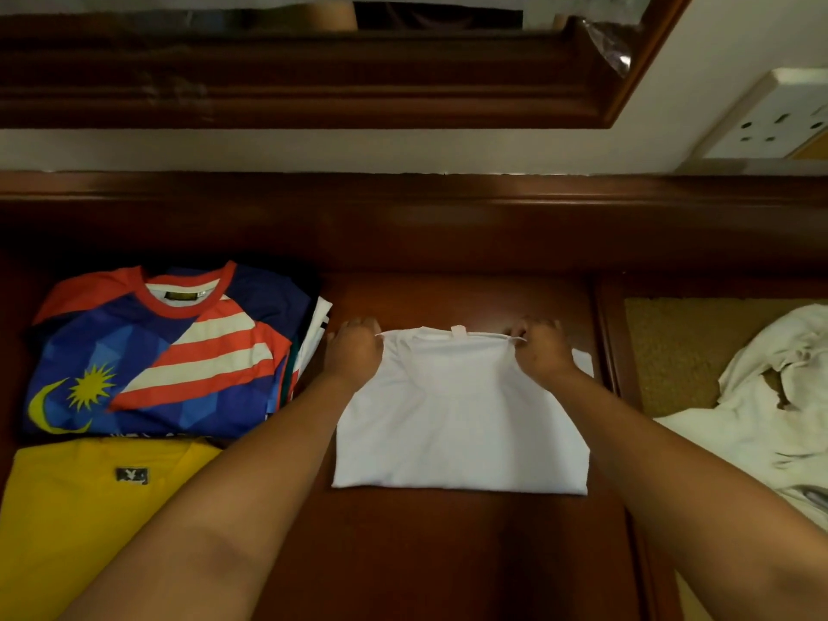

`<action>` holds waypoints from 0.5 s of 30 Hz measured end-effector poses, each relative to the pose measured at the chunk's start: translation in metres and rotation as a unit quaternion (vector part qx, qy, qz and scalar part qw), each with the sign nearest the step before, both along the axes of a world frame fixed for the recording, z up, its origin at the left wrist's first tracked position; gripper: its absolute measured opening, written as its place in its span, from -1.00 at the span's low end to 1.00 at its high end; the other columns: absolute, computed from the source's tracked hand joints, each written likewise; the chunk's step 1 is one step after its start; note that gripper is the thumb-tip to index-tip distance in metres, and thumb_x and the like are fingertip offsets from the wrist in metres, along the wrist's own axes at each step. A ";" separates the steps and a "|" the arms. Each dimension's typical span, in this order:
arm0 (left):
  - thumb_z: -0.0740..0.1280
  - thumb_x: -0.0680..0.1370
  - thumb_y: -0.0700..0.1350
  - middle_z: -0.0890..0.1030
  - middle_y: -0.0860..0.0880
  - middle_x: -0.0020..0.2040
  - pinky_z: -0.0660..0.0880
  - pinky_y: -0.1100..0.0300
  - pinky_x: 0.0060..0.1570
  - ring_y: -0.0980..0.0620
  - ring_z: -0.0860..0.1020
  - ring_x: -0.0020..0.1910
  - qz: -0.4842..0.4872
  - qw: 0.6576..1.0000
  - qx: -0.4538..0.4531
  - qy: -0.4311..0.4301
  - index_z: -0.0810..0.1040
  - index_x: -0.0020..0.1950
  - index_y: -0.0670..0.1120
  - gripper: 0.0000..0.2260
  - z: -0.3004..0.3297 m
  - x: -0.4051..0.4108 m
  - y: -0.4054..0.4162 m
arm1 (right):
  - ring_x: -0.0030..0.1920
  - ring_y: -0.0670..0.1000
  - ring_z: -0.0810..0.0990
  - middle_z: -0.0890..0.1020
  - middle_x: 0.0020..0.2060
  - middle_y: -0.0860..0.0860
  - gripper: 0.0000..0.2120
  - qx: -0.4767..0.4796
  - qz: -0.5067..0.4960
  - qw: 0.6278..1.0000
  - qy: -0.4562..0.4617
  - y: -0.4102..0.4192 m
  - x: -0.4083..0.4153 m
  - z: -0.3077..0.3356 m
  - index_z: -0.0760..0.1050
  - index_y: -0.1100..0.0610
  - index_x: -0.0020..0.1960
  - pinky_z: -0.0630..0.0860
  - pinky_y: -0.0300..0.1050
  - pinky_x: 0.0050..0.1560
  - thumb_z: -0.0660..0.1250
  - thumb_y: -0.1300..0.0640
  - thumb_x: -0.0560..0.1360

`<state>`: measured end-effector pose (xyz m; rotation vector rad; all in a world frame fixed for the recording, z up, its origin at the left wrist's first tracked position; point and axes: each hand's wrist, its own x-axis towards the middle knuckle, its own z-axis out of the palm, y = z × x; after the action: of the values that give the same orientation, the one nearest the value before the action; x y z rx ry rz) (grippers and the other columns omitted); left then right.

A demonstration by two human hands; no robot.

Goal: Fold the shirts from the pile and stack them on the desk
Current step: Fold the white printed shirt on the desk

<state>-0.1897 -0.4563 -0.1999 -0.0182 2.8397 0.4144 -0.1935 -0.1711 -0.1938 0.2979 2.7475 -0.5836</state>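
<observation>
A white shirt (461, 419) lies folded into a rectangle on the dark wooden desk (448, 553), in the middle of the view. My left hand (354, 351) pinches its far left corner and my right hand (540, 349) pinches its far right corner, both along the far edge. To the left sits a stack of folded shirts topped by a blue, red and white striped jersey (166, 351) with a yellow moon and star. A yellow shirt (89, 508) lies in front of that stack.
A crumpled white garment (770, 396) lies at the right, partly on a woven mat (672, 347). A raised wooden ledge (403, 208) runs along the desk's back. A wall socket (770, 123) sits at upper right, a wooden frame (313, 82) above.
</observation>
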 end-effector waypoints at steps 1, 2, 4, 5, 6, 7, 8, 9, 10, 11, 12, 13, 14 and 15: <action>0.21 0.62 -0.06 0.54 -0.13 0.14 0.40 0.01 0.14 -0.12 0.48 0.14 0.011 1.000 0.011 0.016 0.50 0.15 -0.11 -0.81 0.001 0.002 0.002 | 0.22 0.13 0.39 0.57 0.15 0.05 -0.76 0.009 0.009 1.000 0.010 -0.001 0.003 0.001 0.57 0.03 0.03 0.34 -0.03 0.22 0.23 0.31 0.52; 0.23 0.61 -0.04 0.52 -0.12 0.16 0.37 0.02 0.16 -0.12 0.46 0.17 0.021 0.999 0.018 0.038 0.49 0.18 -0.11 -0.78 0.003 0.005 0.004 | 0.25 0.13 0.37 0.53 0.18 0.07 -0.74 0.018 0.014 0.999 0.028 -0.004 0.007 0.003 0.55 0.05 0.11 0.32 -0.01 0.27 0.24 0.30 0.52; 0.24 0.60 0.00 0.48 -0.11 0.24 0.33 0.04 0.23 -0.11 0.41 0.25 0.025 0.997 0.012 0.074 0.45 0.29 -0.09 -0.70 0.007 0.015 0.011 | 0.29 0.14 0.36 0.48 0.23 0.10 -0.69 0.029 0.035 0.996 0.076 -0.012 0.017 0.006 0.49 0.09 0.25 0.29 0.02 0.34 0.26 0.28 0.53; 0.22 0.61 0.02 0.46 -0.11 0.28 0.31 0.05 0.28 -0.10 0.39 0.28 0.012 0.997 0.004 0.078 0.43 0.33 -0.07 -0.67 0.008 0.021 0.015 | 0.31 0.14 0.36 0.47 0.26 0.11 -0.66 0.025 0.063 0.993 0.097 -0.018 0.023 0.007 0.46 0.11 0.30 0.27 0.03 0.37 0.27 0.27 0.53; 0.20 0.62 0.03 0.44 -0.10 0.32 0.28 0.06 0.31 -0.08 0.37 0.31 -0.011 0.997 -0.004 0.071 0.41 0.37 -0.06 -0.65 0.007 0.027 0.021 | 0.33 0.15 0.36 0.46 0.29 0.12 -0.63 0.019 0.104 0.989 0.108 -0.023 0.028 0.004 0.45 0.13 0.32 0.25 0.04 0.39 0.27 0.27 0.52; 0.17 0.63 0.03 0.42 -0.09 0.36 0.25 0.07 0.35 -0.07 0.35 0.35 -0.034 0.998 -0.009 0.056 0.39 0.40 -0.05 -0.64 0.005 0.032 0.027 | 0.36 0.15 0.35 0.46 0.31 0.13 -0.61 0.021 0.146 0.983 0.105 -0.029 0.033 0.001 0.44 0.14 0.33 0.23 0.05 0.41 0.28 0.28 0.51; 0.16 0.63 0.03 0.39 -0.08 0.40 0.22 0.07 0.38 -0.06 0.32 0.38 -0.051 0.998 -0.015 0.036 0.36 0.43 -0.04 -0.62 0.003 0.037 0.033 | 0.39 0.15 0.31 0.44 0.34 0.13 -0.61 0.032 0.173 0.980 0.091 -0.033 0.037 -0.004 0.45 0.15 0.34 0.20 0.06 0.43 0.27 0.27 0.51; 0.14 0.64 0.04 0.35 -0.06 0.44 0.18 0.06 0.41 -0.06 0.29 0.41 -0.060 0.998 -0.026 0.015 0.32 0.45 -0.02 -0.61 0.000 0.040 0.037 | 0.42 0.15 0.27 0.42 0.37 0.12 -0.61 0.047 0.181 0.980 0.072 -0.036 0.037 -0.006 0.46 0.14 0.33 0.18 0.07 0.43 0.26 0.25 0.51; 0.12 0.64 0.04 0.32 -0.05 0.46 0.15 0.04 0.43 -0.06 0.27 0.43 -0.062 0.997 -0.042 -0.001 0.30 0.47 -0.02 -0.60 -0.001 0.041 0.040 | 0.44 0.14 0.22 0.39 0.39 0.10 -0.62 0.058 0.173 0.982 0.057 -0.039 0.035 -0.008 0.47 0.14 0.33 0.15 0.07 0.44 0.25 0.22 0.51; 0.10 0.65 0.04 0.31 -0.04 0.47 0.13 0.03 0.43 -0.06 0.25 0.45 -0.057 0.997 -0.054 -0.009 0.29 0.47 -0.01 -0.60 -0.001 0.040 0.043 | 0.45 0.13 0.20 0.38 0.40 0.09 -0.63 0.062 0.160 0.984 0.050 -0.042 0.032 -0.007 0.48 0.13 0.32 0.13 0.07 0.45 0.24 0.20 0.52; 0.09 0.65 0.04 0.31 -0.04 0.46 0.13 0.03 0.44 -0.06 0.25 0.44 -0.049 0.997 -0.059 -0.008 0.30 0.47 -0.01 -0.61 0.000 0.038 0.045 | 0.45 0.13 0.20 0.37 0.41 0.08 -0.63 0.060 0.148 0.986 0.052 -0.045 0.028 -0.006 0.48 0.12 0.33 0.11 0.05 0.45 0.24 0.19 0.53; 0.08 0.65 0.04 0.32 -0.05 0.46 0.14 0.03 0.43 -0.06 0.25 0.43 -0.042 0.997 -0.057 -0.001 0.31 0.46 -0.01 -0.61 0.002 0.035 0.048 | 0.45 0.12 0.21 0.37 0.41 0.07 -0.62 0.054 0.138 0.988 0.054 -0.050 0.023 -0.003 0.46 0.10 0.35 0.11 0.03 0.46 0.24 0.18 0.54; 0.08 0.65 0.04 0.34 -0.05 0.44 0.16 0.05 0.42 -0.06 0.27 0.42 -0.040 0.998 -0.051 0.008 0.32 0.46 -0.01 -0.62 0.004 0.030 0.052 | 0.43 0.12 0.23 0.38 0.40 0.07 -0.61 0.047 0.128 0.989 0.053 -0.053 0.019 -0.001 0.42 0.08 0.39 0.12 0.01 0.45 0.22 0.17 0.56; 0.09 0.66 0.04 0.35 -0.05 0.43 0.18 0.06 0.40 -0.06 0.29 0.40 -0.041 0.998 -0.042 0.017 0.33 0.46 -0.01 -0.62 0.006 0.023 0.056 | 0.42 0.12 0.25 0.39 0.39 0.07 -0.61 0.045 0.122 0.990 0.053 -0.057 0.015 0.001 0.38 0.06 0.41 0.14 -0.01 0.44 0.21 0.15 0.58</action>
<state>-0.1664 -0.4002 -0.1940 0.0882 2.8780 0.2813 -0.1790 -0.2283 -0.1929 -0.0515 2.8578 -0.4229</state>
